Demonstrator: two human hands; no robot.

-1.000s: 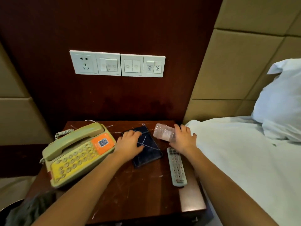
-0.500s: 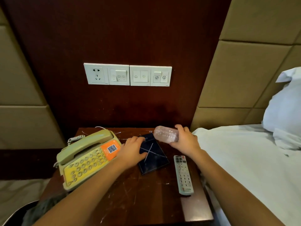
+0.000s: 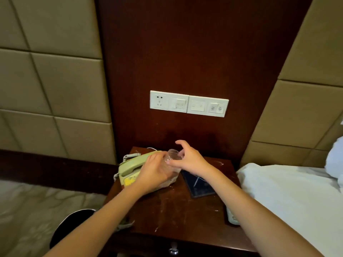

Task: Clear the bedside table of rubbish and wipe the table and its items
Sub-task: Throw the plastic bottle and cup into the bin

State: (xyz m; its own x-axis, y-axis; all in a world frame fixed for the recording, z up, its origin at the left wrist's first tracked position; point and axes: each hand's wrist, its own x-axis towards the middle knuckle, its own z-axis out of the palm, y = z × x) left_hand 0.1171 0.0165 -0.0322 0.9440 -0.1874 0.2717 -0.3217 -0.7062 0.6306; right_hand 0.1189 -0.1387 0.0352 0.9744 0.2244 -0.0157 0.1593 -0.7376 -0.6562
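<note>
Both hands meet over phone (image 3: pixel 130 165). Left hand (image 3: pixel 156 173) wraps clear bottle (image 3: pixel 173 154), fingers curled round body. Right hand (image 3: pixel 191 162) pinches bottle's upper end, index finger lifted. Bottle off worktop (image 3: pixel 176 206).

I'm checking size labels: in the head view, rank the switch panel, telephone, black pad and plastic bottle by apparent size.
1. switch panel.
2-3. telephone and black pad: look alike, both partly hidden, so unranked.
4. plastic bottle, mostly covered.
</note>
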